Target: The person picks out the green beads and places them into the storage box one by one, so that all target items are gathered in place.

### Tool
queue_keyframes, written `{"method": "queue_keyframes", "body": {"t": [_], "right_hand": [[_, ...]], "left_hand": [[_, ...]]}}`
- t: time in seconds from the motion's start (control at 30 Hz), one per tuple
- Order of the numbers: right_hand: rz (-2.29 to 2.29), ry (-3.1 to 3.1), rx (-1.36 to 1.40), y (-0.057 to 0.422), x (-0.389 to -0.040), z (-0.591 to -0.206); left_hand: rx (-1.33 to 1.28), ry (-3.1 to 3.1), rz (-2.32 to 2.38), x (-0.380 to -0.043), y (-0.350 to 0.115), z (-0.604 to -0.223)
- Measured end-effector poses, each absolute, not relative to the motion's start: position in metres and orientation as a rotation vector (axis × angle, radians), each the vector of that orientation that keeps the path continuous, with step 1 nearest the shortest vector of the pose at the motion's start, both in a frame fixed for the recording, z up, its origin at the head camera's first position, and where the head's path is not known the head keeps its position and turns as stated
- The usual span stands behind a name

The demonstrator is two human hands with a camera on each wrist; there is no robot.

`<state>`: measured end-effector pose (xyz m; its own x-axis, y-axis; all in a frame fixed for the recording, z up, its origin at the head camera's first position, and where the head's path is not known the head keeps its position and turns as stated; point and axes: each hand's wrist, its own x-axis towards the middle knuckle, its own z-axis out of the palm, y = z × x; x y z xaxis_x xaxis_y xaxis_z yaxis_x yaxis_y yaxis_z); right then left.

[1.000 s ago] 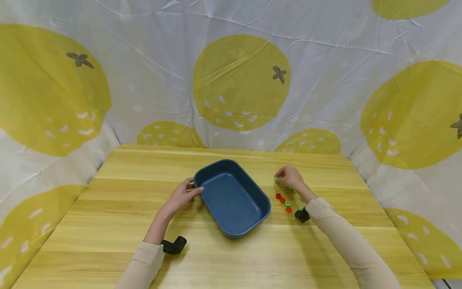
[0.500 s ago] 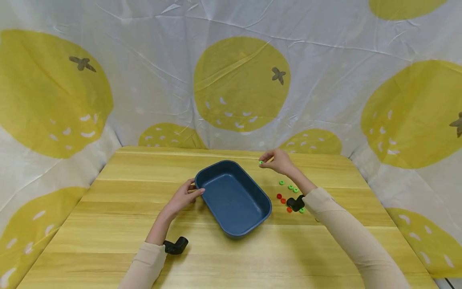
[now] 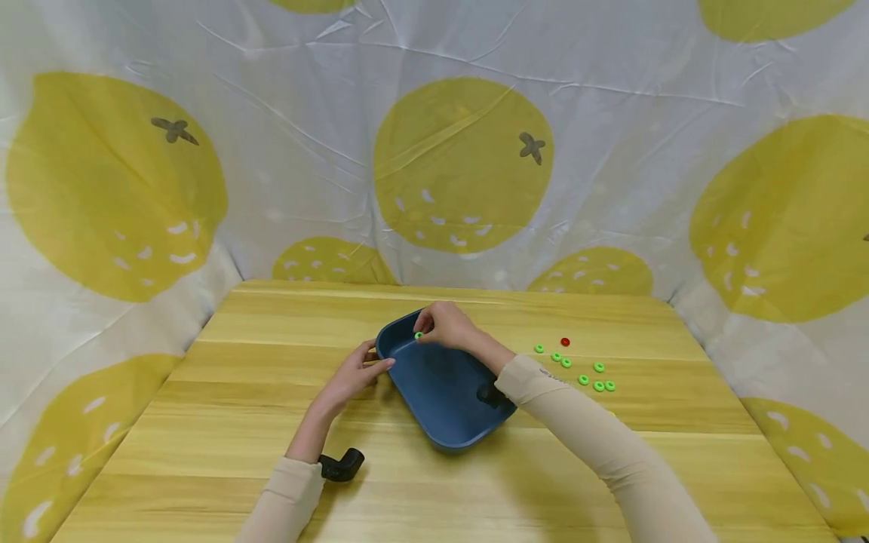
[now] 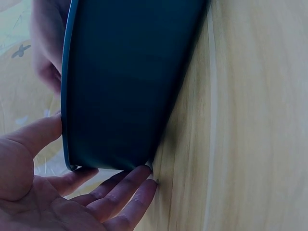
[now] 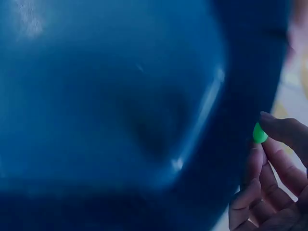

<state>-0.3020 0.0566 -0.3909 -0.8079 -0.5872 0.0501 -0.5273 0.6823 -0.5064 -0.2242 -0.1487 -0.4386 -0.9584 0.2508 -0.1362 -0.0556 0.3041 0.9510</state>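
A dark blue rectangular tub point(image 3: 428, 388) stands on the wooden table with nothing visible on the part of its floor that shows. At its far left corner my left hand point(image 3: 351, 375) holds on, thumb at the rim and fingers against the outer wall, as the left wrist view also shows. Above the tub's far end, my right hand point(image 3: 449, 326) pinches a small green ring point(image 5: 260, 133) between thumb and fingertips. My right forearm covers the tub's near right side. To the right lie several loose green rings point(image 3: 583, 380) and one red ring point(image 3: 565, 342).
The wooden table point(image 3: 265, 339) extends around the tub. A fabric sheet printed with yellow fruit point(image 3: 468, 166) hangs behind it and at both sides. A bit of something yellow point(image 3: 613, 413) peeks out beside my right sleeve.
My right hand has lifted a green ring from the table's right part and carried it left over the tub. The left hand stays at the tub's corner. Sleeve now hides several red rings' spot.
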Motion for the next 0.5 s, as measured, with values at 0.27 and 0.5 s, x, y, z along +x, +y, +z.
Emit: {"method": "queue_keyframes", "body": {"t": [0.27,0.5], "right_hand": [[-0.587,2.776,-0.832,0.031,-0.302,-0.416],[-0.591,2.772,-0.824,0.026,-0.303,-0.431]], "left_hand": [[0.181,2.32,1.7,-0.226,-0.147,-0.437],[0.159,2.294,1.713,-0.224,-0.148,-0.437]]}}
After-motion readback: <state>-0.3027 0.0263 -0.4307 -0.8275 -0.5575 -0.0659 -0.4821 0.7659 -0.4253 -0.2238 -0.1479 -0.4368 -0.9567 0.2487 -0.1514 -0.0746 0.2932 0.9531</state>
